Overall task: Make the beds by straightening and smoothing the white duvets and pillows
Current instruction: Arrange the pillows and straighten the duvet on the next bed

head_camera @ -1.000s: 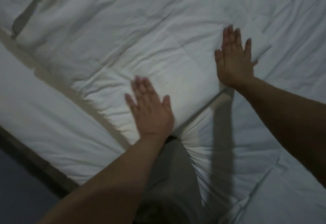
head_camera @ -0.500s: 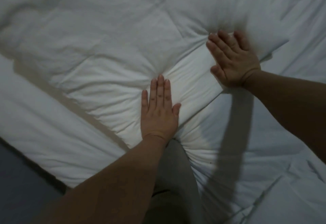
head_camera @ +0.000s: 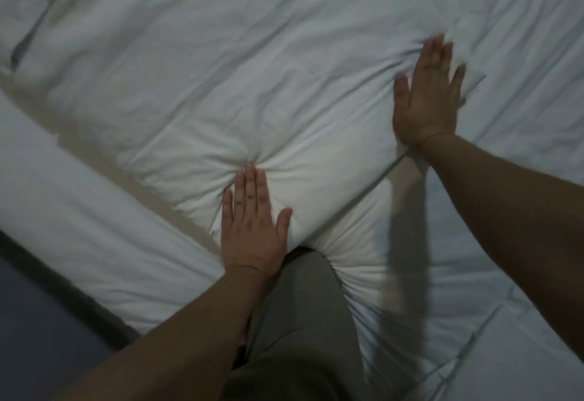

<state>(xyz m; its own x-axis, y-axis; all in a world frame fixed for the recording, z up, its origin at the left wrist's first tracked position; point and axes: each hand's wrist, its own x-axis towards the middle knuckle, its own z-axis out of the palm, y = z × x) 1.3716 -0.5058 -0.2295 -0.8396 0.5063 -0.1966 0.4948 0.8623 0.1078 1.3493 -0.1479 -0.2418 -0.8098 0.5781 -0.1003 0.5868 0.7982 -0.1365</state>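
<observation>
White duvet (head_camera: pixel 284 84) is spread across the whole view, its edges cut off. It is pressed by the flat left hand (head_camera: pixel 249 230) at six o'clock and by the flat, motion-blurred right hand (head_camera: pixel 426 100) at two o'clock.

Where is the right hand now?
Head view, upper right: the right hand lies flat on the duvet near its folded edge, farther out than the left hand at centre.

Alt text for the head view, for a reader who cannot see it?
Two hands press flat on a rumpled white duvet: the left hand near its closer edge, where creases gather, the right hand farther away and slightly blurred.
</observation>
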